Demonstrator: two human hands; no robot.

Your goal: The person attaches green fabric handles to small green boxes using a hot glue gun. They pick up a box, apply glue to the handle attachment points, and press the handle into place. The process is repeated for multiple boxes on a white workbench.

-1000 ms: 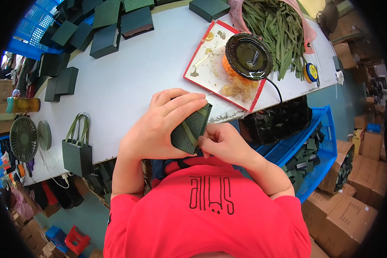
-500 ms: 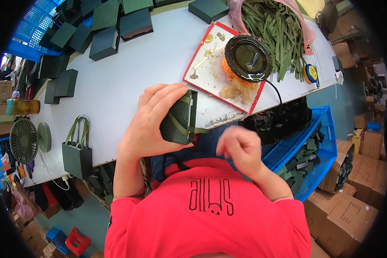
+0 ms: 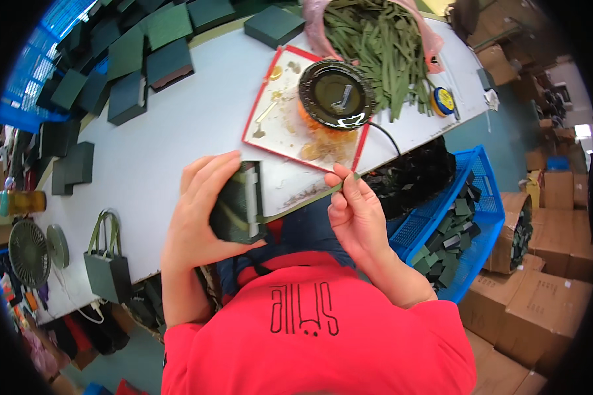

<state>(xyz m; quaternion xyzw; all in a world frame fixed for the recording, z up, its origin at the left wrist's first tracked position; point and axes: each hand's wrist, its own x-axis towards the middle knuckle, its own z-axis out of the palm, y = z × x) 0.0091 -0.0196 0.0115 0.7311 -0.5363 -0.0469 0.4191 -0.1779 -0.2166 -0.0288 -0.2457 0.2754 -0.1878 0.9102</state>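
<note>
My left hand [image 3: 194, 214] is wrapped around a small dark green gift bag [image 3: 230, 204], tilted over the table's near edge. A pale strip shows along the bag's right-hand edge. From that side a thin olive ribbon [image 3: 296, 209] runs rightward, fairly taut, to my right hand [image 3: 359, 220], which pinches its free end between thumb and finger. Just beyond the right hand, a black round pot [image 3: 336, 94] of amber liquid, likely glue, stands on a red-rimmed white board [image 3: 262, 125] smeared with amber residue. Where the ribbon meets the bag is hard to make out.
A pink plastic bag [image 3: 315, 23] spills olive ribbons [image 3: 382, 52] at the back. Several dark green boxes [image 3: 168, 62] lie at the back left. A handled gift bag [image 3: 109, 273] and a fan [image 3: 29, 253] stand left. A blue crate [image 3: 471, 263] sits right of the table.
My right hand has risen from a blurred curl to pinch the ribbon's end and draw it out to the right. The gift bag has turned in my left hand. The whole view has shifted.
</note>
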